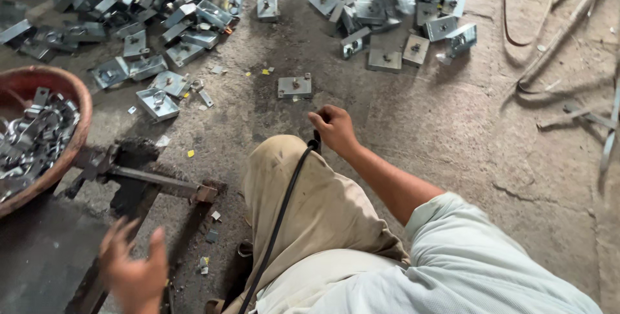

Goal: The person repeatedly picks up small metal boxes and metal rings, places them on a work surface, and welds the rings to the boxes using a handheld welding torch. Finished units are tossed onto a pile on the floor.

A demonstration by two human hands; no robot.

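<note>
My right hand is closed in a fist just past my bent knee in beige trousers. It grips the end of a black cable that runs back down over the knee. A single square metal plate with a bolt lies on the floor a little beyond that hand. My left hand is blurred at the lower left, fingers spread and holding nothing. It hovers above a dark metal bar frame on the floor.
Piles of square metal plates lie at the upper left and upper right. A reddish bowl with several shiny metal pieces stands at the left edge. Bent metal strips lie on the concrete floor at the right.
</note>
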